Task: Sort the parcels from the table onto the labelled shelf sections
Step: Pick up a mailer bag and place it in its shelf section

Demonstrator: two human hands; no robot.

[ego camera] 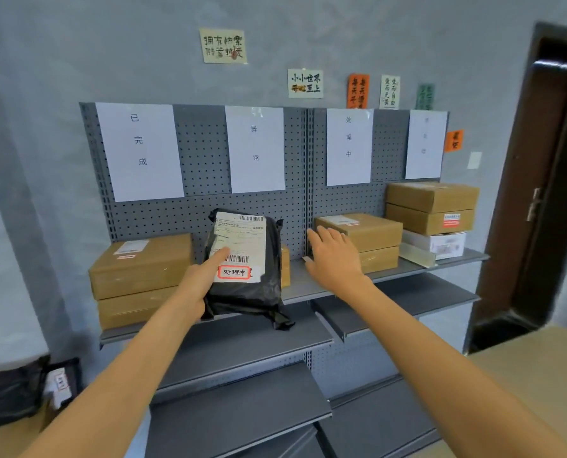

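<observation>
At the lower left edge of the frame a black mailer bag [9,396] with a white label lies on a tan surface, and a tan table corner [536,368] fills the lower right. Between them grey lower shelves [242,411] step upward toward the middle of the frame.

At centre, the left hand [198,285] grips a black parcel [247,269] by its lower left edge, thumb laid across the white shipping label. The parcel stands nearly upright, long axis running top to bottom, tilted slightly with its top toward the upper right. Its label faces the camera, and a red-bordered sticker [234,272] sits near the bottom. It is held in front of the top shelf [312,285], partly hiding a brown box behind it.

Just right of centre, the right hand [333,256] is spread flat with fingers straight, holding nothing, in front of two stacked brown boxes [371,242]; whether it touches them is unclear.

On the shelf's left end stand two larger stacked boxes [140,279]. At the right end, two brown boxes rest on a white box [435,244].

Behind, four white paper signs [255,148] hang on the grey pegboard [203,153]. Small notes [305,83] dot the wall above, and a dark door [539,193] stands at the right edge.
</observation>
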